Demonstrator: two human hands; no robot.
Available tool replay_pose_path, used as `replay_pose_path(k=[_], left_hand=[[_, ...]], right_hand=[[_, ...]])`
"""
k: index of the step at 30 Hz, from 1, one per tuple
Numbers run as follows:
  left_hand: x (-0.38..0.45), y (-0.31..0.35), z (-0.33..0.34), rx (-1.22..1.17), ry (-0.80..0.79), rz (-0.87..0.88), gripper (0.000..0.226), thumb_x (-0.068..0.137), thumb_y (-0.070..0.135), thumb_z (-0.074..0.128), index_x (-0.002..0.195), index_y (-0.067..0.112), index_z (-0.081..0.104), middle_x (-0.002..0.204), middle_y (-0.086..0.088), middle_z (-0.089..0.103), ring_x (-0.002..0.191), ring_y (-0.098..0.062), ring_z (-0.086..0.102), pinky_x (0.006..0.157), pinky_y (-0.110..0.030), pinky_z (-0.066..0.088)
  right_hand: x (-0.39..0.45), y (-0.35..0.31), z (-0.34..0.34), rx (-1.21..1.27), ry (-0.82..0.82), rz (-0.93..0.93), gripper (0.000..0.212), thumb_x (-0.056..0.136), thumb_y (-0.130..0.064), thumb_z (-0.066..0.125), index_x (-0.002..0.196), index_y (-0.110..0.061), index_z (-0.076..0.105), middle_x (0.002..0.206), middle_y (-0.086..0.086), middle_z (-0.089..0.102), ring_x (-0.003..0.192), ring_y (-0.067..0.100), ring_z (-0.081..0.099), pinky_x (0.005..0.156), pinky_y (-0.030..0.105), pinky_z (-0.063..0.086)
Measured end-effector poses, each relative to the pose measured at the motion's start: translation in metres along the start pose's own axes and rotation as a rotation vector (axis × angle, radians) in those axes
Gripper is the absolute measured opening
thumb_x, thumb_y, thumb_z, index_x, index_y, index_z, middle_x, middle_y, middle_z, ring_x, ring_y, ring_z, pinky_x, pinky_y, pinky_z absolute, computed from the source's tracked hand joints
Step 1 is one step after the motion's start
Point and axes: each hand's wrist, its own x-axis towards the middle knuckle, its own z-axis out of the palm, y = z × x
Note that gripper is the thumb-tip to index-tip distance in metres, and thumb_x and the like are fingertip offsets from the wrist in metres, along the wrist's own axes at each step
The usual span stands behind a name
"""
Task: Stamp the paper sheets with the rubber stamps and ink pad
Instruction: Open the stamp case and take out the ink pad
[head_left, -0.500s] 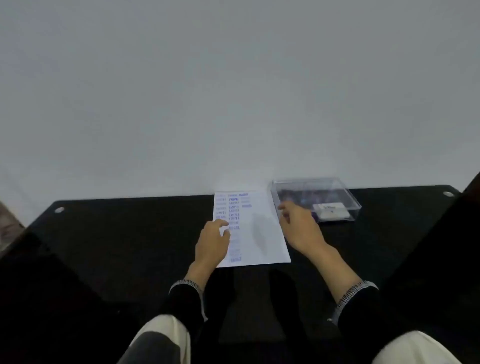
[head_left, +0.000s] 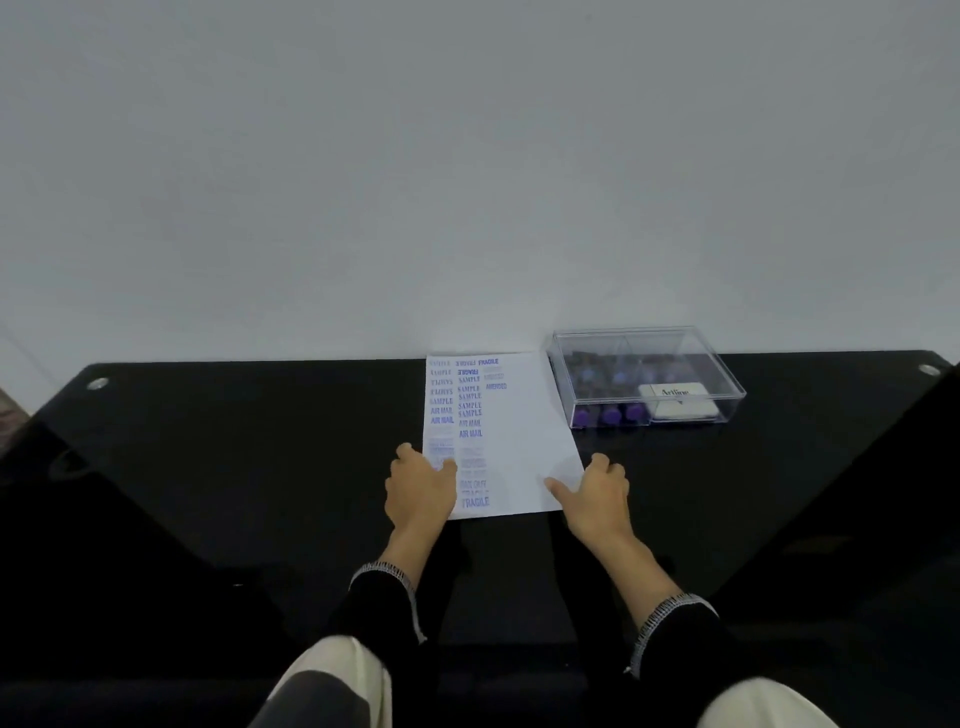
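Your left hand (head_left: 420, 486) lay on the near left edge of the paper sheet (head_left: 514, 447), fingers loosely curled with the thumb and fingertips resting on the sheet over some of the lower stamp marks; whether it pinched the edge or only pressed it down could not be told. The sheet lay flat on the black table (head_left: 234, 467), its far edge at the table's back edge by the white wall (head_left: 467, 156). Blue stamp marks ran down its left half in two columns, reading SAMPLE, AIR MAIL and FRAGILE, with a few more such as AMENDED near the top middle; the right half was blank.

Your right hand (head_left: 597, 493) was at the near right corner of the sheet, thumb stretched onto the paper and the other fingers curled at the edge, seemingly gripping the corner.

Further right, just beside the sheet's far right edge, stood a clear plastic box (head_left: 727, 387). Inside it, purple-capped rubber stamps (head_left: 608, 414) lay in the left compartment, and a white ink pad (head_left: 678, 400) labelled Artline lay in the right one.
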Motion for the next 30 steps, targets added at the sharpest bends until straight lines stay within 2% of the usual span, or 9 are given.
replay_pose_path(k=[4, 6, 8, 11, 14, 16, 22, 26, 30], left_hand=[[0.006, -0.005, -0.002, -0.055, -0.107, -0.103, 0.044, 0.091, 0.041, 0.061, 0.120, 0.009, 0.050, 0.113, -0.005, 0.060, 0.097, -0.023, 0.062, 0.074, -0.035, 0.051], [0.004, -0.009, 0.000, -0.070, -0.132, -0.060, 0.020, 0.093, 0.034, 0.057, 0.105, 0.018, 0.060, 0.101, 0.002, 0.066, 0.085, -0.016, 0.065, 0.067, -0.030, 0.051], [0.001, -0.012, 0.001, -0.044, -0.086, 0.025, 0.012, 0.095, 0.029, 0.053, 0.095, 0.020, 0.061, 0.098, 0.003, 0.067, 0.081, -0.014, 0.064, 0.062, -0.027, 0.050], [-0.006, -0.016, 0.000, -0.177, -0.074, 0.076, 0.009, 0.098, 0.024, 0.052, 0.103, 0.016, 0.053, 0.105, 0.001, 0.063, 0.088, -0.016, 0.063, 0.063, -0.025, 0.048], [-0.011, -0.020, -0.004, -0.338, -0.122, 0.090, 0.013, 0.099, 0.020, 0.052, 0.111, 0.015, 0.050, 0.110, -0.001, 0.062, 0.093, -0.016, 0.064, 0.069, -0.027, 0.054], [-0.019, -0.026, -0.006, -0.396, -0.122, 0.124, 0.015, 0.100, 0.019, 0.052, 0.113, 0.016, 0.049, 0.108, 0.001, 0.061, 0.090, -0.012, 0.064, 0.064, -0.022, 0.052], [-0.040, -0.040, -0.002, -0.496, -0.092, 0.237, 0.021, 0.101, 0.022, 0.050, 0.121, 0.019, 0.048, 0.108, 0.005, 0.065, 0.087, -0.009, 0.069, 0.062, -0.021, 0.056], [-0.044, -0.035, 0.001, -0.561, -0.049, 0.249, 0.026, 0.100, 0.023, 0.051, 0.126, 0.025, 0.048, 0.105, 0.008, 0.068, 0.088, -0.007, 0.070, 0.066, -0.025, 0.059], [-0.047, -0.034, 0.001, -0.555, 0.003, 0.274, 0.030, 0.100, 0.020, 0.050, 0.128, 0.032, 0.046, 0.103, 0.015, 0.065, 0.087, -0.002, 0.067, 0.060, -0.013, 0.052]], right_hand=[[0.005, 0.004, 0.006, -0.022, -0.022, 0.051, 0.072, 0.081, -0.034, 0.075, 0.132, 0.002, 0.038, 0.133, 0.020, 0.042, 0.125, 0.033, 0.037, 0.102, 0.039, 0.038], [0.006, 0.006, 0.006, -0.018, -0.034, 0.058, 0.073, 0.078, -0.034, 0.077, 0.130, 0.001, 0.040, 0.132, 0.019, 0.042, 0.125, 0.032, 0.036, 0.102, 0.038, 0.037], [0.005, 0.007, 0.006, -0.004, -0.052, 0.065, 0.071, 0.076, -0.034, 0.079, 0.128, -0.001, 0.042, 0.131, 0.017, 0.040, 0.125, 0.031, 0.034, 0.102, 0.037, 0.036], [0.001, 0.006, 0.006, -0.007, -0.095, 0.058, 0.061, 0.077, -0.029, 0.078, 0.122, -0.003, 0.046, 0.129, 0.015, 0.037, 0.124, 0.031, 0.034, 0.099, 0.035, 0.037], [-0.005, 0.004, 0.004, 0.117, -0.115, 0.032, 0.055, 0.078, -0.013, 0.077, 0.119, -0.002, 0.043, 0.126, 0.016, 0.040, 0.117, 0.030, 0.045, 0.090, 0.031, 0.041], [-0.008, 0.006, 0.001, 0.161, -0.122, 0.023, 0.056, 0.079, -0.010, 0.076, 0.121, -0.002, 0.040, 0.124, 0.016, 0.045, 0.112, 0.028, 0.049, 0.083, 0.028, 0.042], [-0.016, 0.018, 0.001, 0.207, -0.122, -0.020, 0.041, 0.082, -0.013, 0.073, 0.117, -0.007, 0.052, 0.117, 0.008, 0.044, 0.102, 0.022, 0.051, 0.091, 0.029, 0.045], [-0.016, 0.025, 0.003, 0.227, -0.076, -0.070, 0.028, 0.088, -0.019, 0.067, 0.112, -0.011, 0.056, 0.114, 0.006, 0.042, 0.105, 0.021, 0.051, 0.085, 0.024, 0.041], [-0.002, 0.024, -0.003, 0.253, 0.048, -0.087, 0.039, 0.093, -0.023, 0.060, 0.127, -0.006, 0.050, 0.118, 0.006, 0.044, 0.107, 0.020, 0.050, 0.089, 0.028, 0.043]])
